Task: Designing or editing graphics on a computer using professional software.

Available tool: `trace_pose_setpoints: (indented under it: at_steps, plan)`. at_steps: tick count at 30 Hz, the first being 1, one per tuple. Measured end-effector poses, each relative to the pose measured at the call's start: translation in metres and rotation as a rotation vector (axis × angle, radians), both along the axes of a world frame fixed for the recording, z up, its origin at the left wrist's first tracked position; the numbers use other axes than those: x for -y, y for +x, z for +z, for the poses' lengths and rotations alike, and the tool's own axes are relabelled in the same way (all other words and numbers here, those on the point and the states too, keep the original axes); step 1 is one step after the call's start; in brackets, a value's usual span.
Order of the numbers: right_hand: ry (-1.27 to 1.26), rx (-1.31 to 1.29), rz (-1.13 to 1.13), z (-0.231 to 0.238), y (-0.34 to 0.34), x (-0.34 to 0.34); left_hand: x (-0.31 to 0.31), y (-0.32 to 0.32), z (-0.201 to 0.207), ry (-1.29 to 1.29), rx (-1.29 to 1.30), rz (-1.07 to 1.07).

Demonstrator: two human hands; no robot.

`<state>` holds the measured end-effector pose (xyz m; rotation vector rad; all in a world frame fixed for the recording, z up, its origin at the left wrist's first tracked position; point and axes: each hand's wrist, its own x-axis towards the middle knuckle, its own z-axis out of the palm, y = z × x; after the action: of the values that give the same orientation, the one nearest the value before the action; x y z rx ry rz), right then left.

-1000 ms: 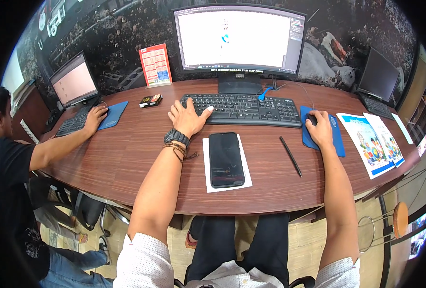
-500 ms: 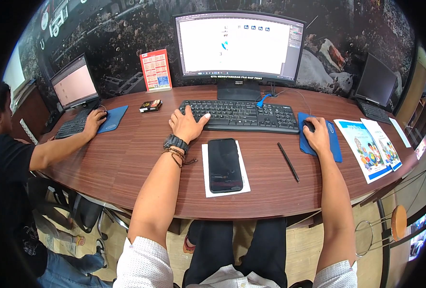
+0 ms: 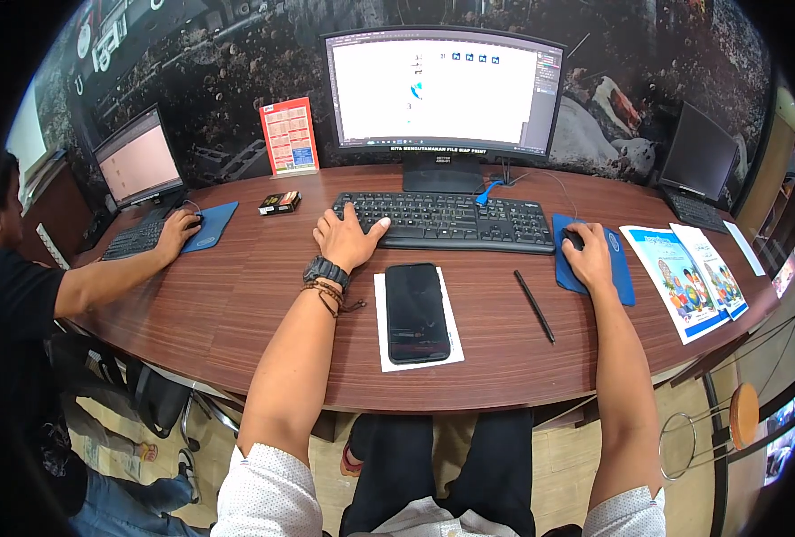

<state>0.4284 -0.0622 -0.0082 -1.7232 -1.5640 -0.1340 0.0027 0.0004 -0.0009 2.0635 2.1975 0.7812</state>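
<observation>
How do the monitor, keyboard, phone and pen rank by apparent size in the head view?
Largest to smallest, as they look:
1. Monitor
2. Keyboard, under the left hand
3. Phone, lying on a white sheet
4. Pen
The phone lies nearer the camera, so it looks larger than it otherwise would.

Bare desk (image 3: 236,295) is lying open left of the left hand (image 3: 345,240), up to a co-worker's forearm (image 3: 115,277). Phone (image 3: 415,311) on paper and pen (image 3: 534,306) are blocking the middle strip. Keyboard (image 3: 455,220) and monitor stand (image 3: 442,179) are closing off the back; brochures (image 3: 688,277) are crowding the right.
</observation>
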Motion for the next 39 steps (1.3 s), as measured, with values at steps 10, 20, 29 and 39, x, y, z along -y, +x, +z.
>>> trace_pose_setpoints:
  at_steps: [10,20,29,39]
  plan:
    - [0.017,-0.006,-0.012,0.0015,-0.0014,0.0019,0.0002,0.0002,-0.0017,0.014,-0.017,0.009]
    - [0.034,-0.002,-0.005,-0.001,0.0,-0.0009,0.0004,-0.0001,-0.0021,0.015,-0.027,0.007]
    - [0.03,-0.012,0.003,-0.0004,-0.0007,0.0006,-0.0001,-0.0002,-0.0029,0.009,-0.048,0.005]
    - [0.027,-0.01,-0.005,0.0008,-0.0013,0.0012,0.0007,0.0005,-0.0018,0.008,-0.038,0.006]
